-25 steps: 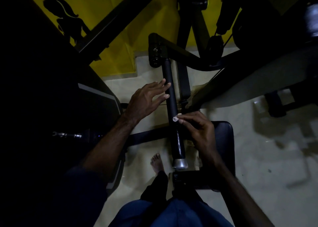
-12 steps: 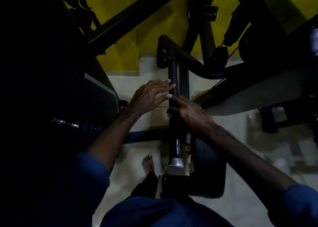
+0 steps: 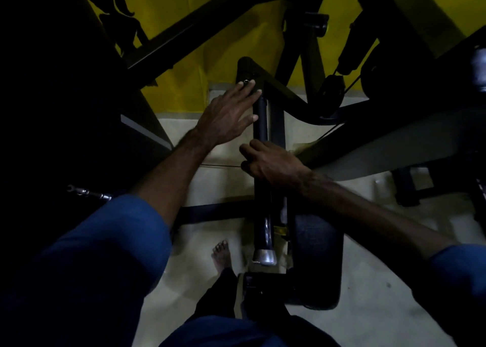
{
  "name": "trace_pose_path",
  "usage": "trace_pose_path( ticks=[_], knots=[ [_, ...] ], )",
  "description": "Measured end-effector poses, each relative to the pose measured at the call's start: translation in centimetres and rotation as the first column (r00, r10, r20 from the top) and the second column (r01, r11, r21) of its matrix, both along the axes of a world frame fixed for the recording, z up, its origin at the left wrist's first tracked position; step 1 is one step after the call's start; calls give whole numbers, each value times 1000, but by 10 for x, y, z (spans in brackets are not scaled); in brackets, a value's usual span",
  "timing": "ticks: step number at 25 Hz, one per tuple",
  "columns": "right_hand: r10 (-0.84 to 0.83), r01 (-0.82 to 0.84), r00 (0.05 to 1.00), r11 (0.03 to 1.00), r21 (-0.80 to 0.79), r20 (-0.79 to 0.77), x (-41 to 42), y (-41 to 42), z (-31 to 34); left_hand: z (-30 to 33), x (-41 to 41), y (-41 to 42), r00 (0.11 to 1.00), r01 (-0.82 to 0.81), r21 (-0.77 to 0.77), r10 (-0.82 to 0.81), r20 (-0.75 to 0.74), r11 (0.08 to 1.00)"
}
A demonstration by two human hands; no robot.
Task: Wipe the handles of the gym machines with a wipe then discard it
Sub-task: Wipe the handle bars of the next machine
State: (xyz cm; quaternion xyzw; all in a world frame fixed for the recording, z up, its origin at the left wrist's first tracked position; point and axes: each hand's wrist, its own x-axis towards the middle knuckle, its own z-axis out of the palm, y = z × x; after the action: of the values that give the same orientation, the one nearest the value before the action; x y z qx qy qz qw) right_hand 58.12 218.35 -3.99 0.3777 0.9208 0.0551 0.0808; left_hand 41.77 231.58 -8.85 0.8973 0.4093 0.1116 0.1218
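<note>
A black machine handle runs from a joint at the top down to a silver end cap. My left hand is open, its fingers spread flat against the handle's upper end and the joint. My right hand is wrapped around the middle of the handle from the right side. The small white wipe is hidden; no part of it shows under my right fingers.
A black padded seat lies right of the handle. My bare foot stands on the pale floor beside it. Dark frame beams cross before the yellow wall. A metal rod sticks out at left.
My right hand, which pinched a white wipe low on the handle, has slid up it and closed around it. My left hand has moved up to the top joint.
</note>
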Motion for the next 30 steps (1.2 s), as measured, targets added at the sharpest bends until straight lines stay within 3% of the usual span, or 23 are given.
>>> trace_pose_path(
  ticks=[3,6,9,11,12,13,16,17,18,20,23,25,27,30],
  knots=[
    [-27,27,1000,999,-45,-9,-2,-11,-4,-1,7,11,998,5,-28,-6,-64,1000],
    [-46,43,998,997,-57,-41,6,-32,-9,-7,6,13,1000,6,-43,-7,-21,999],
    [-222,215,957,975,-61,-185,14,-17,-13,-6,2,17,1000,21,-37,-20,5,999],
    [-377,340,879,925,-170,-292,17,-16,-21,-4,0,20,998,42,-14,-43,-36,999],
    [-460,383,806,885,-265,-374,18,-23,-22,-3,0,20,997,50,-12,-51,-58,999],
    [-488,412,761,873,-262,-428,20,-33,-23,-3,-1,20,996,49,-26,-51,-71,998],
    [-679,506,428,727,-465,-596,12,-70,-27,-2,0,19,998,38,-73,-42,-48,997],
    [-671,498,337,722,-480,-660,9,-75,-32,-4,-1,19,999,35,-79,-37,-31,996],
    [-624,525,322,743,-414,-712,6,-73,-39,-7,-1,19,999,38,-87,-39,-15,996],
    [-623,575,101,673,-465,-776,1,-54,-44,-12,-2,20,999,53,-96,-52,17,994],
    [-657,453,-341,512,-730,-673,-4,-57,-53,-16,-5,22,998,60,-85,-56,39,995],
    [-667,326,-532,408,-853,-522,-9,-74,-64,-18,-6,23,997,63,-74,-59,57,995],
    [-657,167,-663,338,-926,-359,-11,-76,-67,-20,-6,23,995,68,-76,-62,79,995],
    [-665,39,-714,270,-962,-216,-6,-43,-65,-23,-7,25,994,67,-87,-59,87,994]
  ],
)
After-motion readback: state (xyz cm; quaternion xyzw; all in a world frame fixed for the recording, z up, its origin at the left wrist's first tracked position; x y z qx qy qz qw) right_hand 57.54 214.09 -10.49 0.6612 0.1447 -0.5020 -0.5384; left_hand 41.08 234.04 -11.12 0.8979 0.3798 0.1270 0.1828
